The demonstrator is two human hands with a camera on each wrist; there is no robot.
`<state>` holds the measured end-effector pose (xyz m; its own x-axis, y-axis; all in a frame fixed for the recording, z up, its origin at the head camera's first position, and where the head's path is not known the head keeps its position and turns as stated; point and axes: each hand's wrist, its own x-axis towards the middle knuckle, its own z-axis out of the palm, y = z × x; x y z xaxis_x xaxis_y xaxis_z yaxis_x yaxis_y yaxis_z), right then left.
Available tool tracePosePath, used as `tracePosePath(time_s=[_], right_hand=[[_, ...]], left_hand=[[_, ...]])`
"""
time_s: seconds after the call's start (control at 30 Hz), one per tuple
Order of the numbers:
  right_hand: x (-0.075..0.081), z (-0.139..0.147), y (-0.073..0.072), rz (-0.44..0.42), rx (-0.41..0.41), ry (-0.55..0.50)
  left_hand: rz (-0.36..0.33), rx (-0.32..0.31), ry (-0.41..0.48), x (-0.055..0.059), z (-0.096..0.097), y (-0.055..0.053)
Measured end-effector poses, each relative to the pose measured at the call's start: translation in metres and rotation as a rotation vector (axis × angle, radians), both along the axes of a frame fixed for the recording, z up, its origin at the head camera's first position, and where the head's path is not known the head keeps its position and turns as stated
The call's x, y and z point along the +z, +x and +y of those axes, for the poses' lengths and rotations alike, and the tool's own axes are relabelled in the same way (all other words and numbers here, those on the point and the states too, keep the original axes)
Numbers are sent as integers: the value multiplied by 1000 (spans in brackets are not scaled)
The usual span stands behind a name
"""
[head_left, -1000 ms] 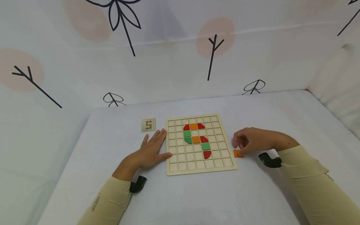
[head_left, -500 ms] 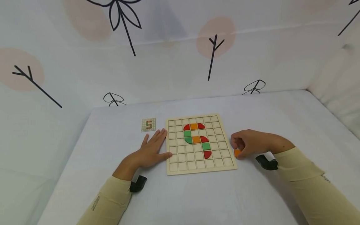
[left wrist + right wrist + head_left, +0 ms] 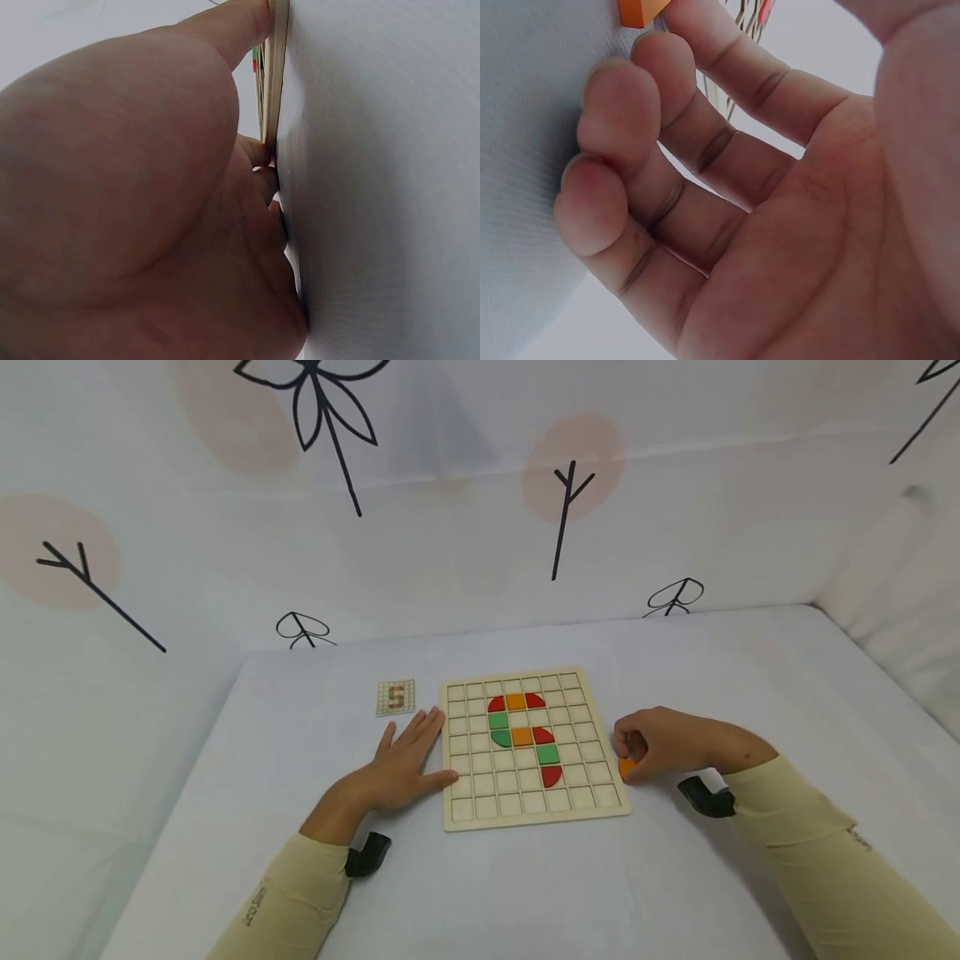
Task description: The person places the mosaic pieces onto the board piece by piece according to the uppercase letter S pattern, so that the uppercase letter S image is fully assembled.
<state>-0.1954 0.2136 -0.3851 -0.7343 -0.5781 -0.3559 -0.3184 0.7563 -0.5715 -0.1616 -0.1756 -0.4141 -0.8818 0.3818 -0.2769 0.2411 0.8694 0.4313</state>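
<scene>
A square wooden grid board [image 3: 486, 783] lies on the table, with red, green and orange tiles set in several of its cells. My left hand [image 3: 401, 768] rests flat beside its left side, fingers spread, thumb over the edge. In the left wrist view the thumb [image 3: 232, 30] touches the board's edge. Just off the right side, my right hand [image 3: 671, 743] pinches an orange tile [image 3: 627, 768] between thumb and index finger. That tile shows only partly at the top of the right wrist view, while the other fingers [image 3: 619, 120] curl near the cloth.
A small pattern card [image 3: 395, 697] showing a gridded S figure lies up and left of the board. White cloth [image 3: 540, 885] covers the table. A printed fabric wall [image 3: 450, 560] rises behind it, with another at each side.
My right hand has closed its thumb and finger on the orange tile and shifted a little left, bringing the tile nearer the board. The left hand has stayed in place.
</scene>
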Motion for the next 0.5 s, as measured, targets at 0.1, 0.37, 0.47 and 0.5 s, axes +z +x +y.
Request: tracePosePath(time_s=[0.1, 0.37, 0.47, 0.5], right_hand=[[-1, 0, -1, -3, -8, 12], [1, -1, -1, 13, -2, 27], [3, -2, 0, 5, 1, 26], [4, -2, 0, 5, 2, 25]], left_hand=[[2, 2, -4, -1, 0, 0], [8, -1, 4, -2, 0, -1], [8, -4, -2, -2, 0, -1], [9, -4, -3, -1, 0, -1]])
